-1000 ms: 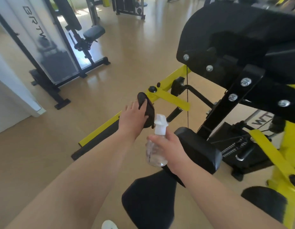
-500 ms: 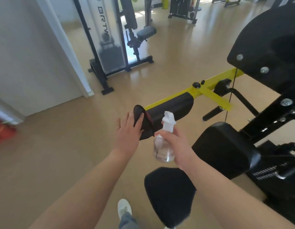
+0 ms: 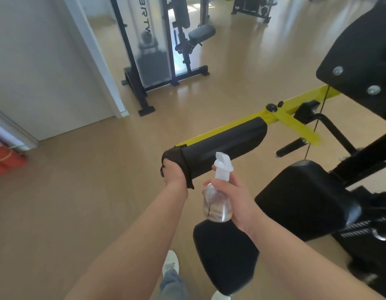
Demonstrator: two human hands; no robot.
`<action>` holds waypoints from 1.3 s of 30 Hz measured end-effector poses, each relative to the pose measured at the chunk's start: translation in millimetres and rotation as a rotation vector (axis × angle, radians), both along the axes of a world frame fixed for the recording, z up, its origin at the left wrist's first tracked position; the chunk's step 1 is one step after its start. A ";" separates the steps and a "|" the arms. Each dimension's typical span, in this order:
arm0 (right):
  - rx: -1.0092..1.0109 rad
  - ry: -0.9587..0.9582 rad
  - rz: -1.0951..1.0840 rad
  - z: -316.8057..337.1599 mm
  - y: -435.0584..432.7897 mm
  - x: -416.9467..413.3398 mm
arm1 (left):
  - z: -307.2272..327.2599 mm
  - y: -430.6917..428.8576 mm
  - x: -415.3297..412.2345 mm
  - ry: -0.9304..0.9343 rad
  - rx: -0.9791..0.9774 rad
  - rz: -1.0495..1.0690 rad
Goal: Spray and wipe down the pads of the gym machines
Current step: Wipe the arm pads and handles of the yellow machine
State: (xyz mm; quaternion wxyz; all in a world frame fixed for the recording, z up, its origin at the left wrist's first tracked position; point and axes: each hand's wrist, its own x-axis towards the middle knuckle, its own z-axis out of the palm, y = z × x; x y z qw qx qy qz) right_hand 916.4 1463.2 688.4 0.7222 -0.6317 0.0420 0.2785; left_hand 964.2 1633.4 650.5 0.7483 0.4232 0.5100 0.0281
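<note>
Tan floor (image 3: 58,213), white wall (image 3: 36,72), red object at left edge (image 3: 6,161), white shoe (image 3: 171,262), jeans leg (image 3: 172,284)

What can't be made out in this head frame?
- Fingertips of the left hand: head view, tucked behind the cloth on the roller pad end.
- Fill level of the spray bottle: head view, clear liquid, right hand partly covers it.
- Upper pad: head view, cut by the right edge.

both arms reach forward; left hand (image 3: 174,176) grips the cloth (image 3: 177,158), right hand (image 3: 235,198) holds the spray bottle (image 3: 217,207).
</note>
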 end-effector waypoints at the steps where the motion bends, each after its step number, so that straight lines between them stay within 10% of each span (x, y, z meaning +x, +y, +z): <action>1: 0.004 0.018 -0.018 -4.7 0.2 2.7 | -2.5 5.3 2.0 -0.027 -0.039 -0.015; 15: -0.010 0.081 -0.015 -18.5 1.4 3.7 | -1.9 9.0 -32.4 0.116 -0.203 -0.433; 24: -0.010 0.054 -0.006 -16.6 -2.9 7.2 | -8.1 1.6 -2.0 0.023 -0.556 0.094; 39: 0.076 0.106 -0.078 -20.1 -13.1 7.8 | 40.0 -21.7 -11.9 -0.136 -0.549 -0.006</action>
